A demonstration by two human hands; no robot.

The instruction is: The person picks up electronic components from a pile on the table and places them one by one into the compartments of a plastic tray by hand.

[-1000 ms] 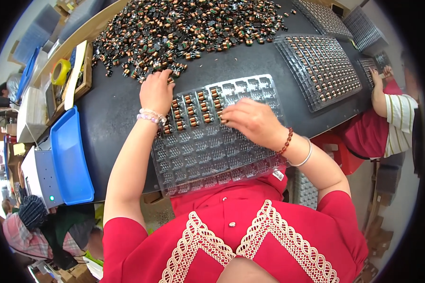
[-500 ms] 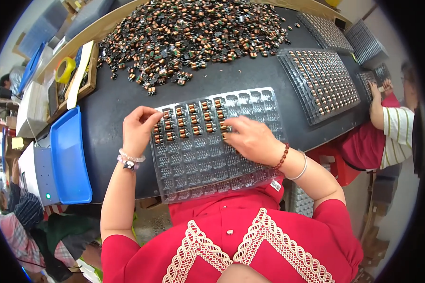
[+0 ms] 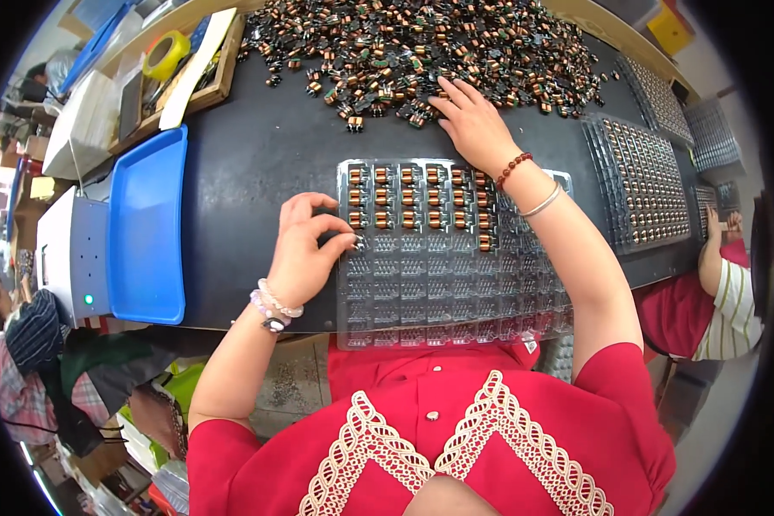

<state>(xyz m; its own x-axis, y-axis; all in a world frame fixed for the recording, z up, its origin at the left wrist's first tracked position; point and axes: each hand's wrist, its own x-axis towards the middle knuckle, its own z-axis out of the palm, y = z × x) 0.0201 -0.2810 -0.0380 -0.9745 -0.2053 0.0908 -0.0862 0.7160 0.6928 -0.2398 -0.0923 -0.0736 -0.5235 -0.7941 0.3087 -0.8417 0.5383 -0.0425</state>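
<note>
A black table (image 3: 258, 155) is stretching across the scene, and a big pile of small copper-and-black components (image 3: 439, 43) is covering its far middle. Nearer, a clear plastic tray (image 3: 413, 297) is lying before the person, its near edge reaching to the red clothing. On the right, a stack of filled trays (image 3: 606, 185) is resting well apart from the clear tray. On the left, a blue tray (image 3: 146, 232) is lying near the table's edge, and beyond it a wooden box (image 3: 205, 101) is sitting.

The right hand (image 3: 477, 133) is reaching over the clear tray's far edge; its fingers are extending, slightly parted, to the pile's near edge. The left hand (image 3: 305, 245) is hovering at the clear tray's left edge, thumb and forefinger pinching close together; a small shiny bit is showing at their tips, but whether they are gripping it I cannot tell.

A yellow tape roll (image 3: 181, 56) is resting in the wooden box. Smallest, seated components (image 3: 408, 197) are filling cells in the clear tray's far rows, while the nearer cells are standing empty.
</note>
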